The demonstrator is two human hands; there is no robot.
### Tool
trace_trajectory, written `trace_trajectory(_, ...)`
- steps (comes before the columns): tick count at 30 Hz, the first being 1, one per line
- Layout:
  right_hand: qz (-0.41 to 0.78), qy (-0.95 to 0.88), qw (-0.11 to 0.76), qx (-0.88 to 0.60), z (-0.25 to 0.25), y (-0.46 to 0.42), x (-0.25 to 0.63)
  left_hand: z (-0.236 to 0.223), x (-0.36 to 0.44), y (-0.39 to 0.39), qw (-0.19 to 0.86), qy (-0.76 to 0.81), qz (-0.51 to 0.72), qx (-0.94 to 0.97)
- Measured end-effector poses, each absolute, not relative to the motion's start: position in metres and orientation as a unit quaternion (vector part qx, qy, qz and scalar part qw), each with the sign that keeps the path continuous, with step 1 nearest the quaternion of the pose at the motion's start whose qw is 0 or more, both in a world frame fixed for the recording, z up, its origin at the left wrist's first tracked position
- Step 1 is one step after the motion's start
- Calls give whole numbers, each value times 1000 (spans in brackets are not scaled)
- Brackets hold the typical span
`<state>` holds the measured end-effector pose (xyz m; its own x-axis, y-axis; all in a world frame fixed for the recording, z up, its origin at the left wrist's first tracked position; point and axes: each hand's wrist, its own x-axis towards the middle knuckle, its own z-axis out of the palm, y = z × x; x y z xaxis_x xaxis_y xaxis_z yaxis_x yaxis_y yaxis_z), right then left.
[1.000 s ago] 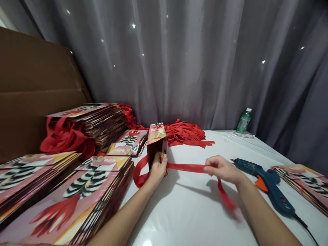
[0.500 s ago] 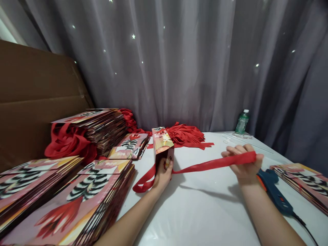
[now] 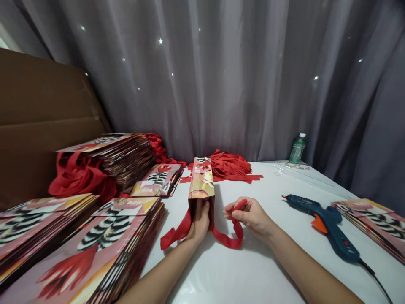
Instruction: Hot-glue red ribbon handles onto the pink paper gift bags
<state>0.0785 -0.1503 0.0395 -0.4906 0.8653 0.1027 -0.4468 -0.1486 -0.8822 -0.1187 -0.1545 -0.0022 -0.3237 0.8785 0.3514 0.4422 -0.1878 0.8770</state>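
A floral paper gift bag [image 3: 202, 181] lies on its side in front of me, its open end facing me. My left hand [image 3: 198, 221] reaches into that opening and grips the bag from within; the fingertips are hidden inside. One length of red ribbon [image 3: 175, 237] hangs out on the left of the opening. On the right, a second stretch of the same red ribbon [image 3: 228, 242] loops low and rises to my right hand [image 3: 248, 214], which pinches it near its end between thumb and fingers.
A blue hot glue gun [image 3: 329, 226] with an orange trigger lies on the white table [image 3: 253, 274] at right. Flat bags [image 3: 373, 223] lie beyond it. Bag stacks [image 3: 110, 240] fill the left. Red ribbons [image 3: 232, 165] are heaped at the back, near a green bottle [image 3: 298, 148].
My right hand has come left toward the bag, and the ribbon, stretched taut before, now hangs slack in a loop. The bag has turned slightly in my left hand. The glue gun is fully uncovered.
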Motion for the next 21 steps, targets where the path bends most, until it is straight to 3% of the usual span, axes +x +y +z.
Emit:
trace_trajectory(7, 646, -568, 417, -292, 37, -159, 72, 2, -115, -159, 225, 557, 599, 530)
trace_trajectory(11, 587, -606, 443, -303, 34, -163, 66, 5, -110, -162, 233, 537, 609, 535)
trace_trajectory(16, 606, -571, 448, -326, 29, -161, 65, 9, -105, -165, 246, 518, 604, 553)
trace_trajectory(21, 507, -647, 457, -340, 30, -165, 68, 15, -100, -168, 247, 503, 602, 569)
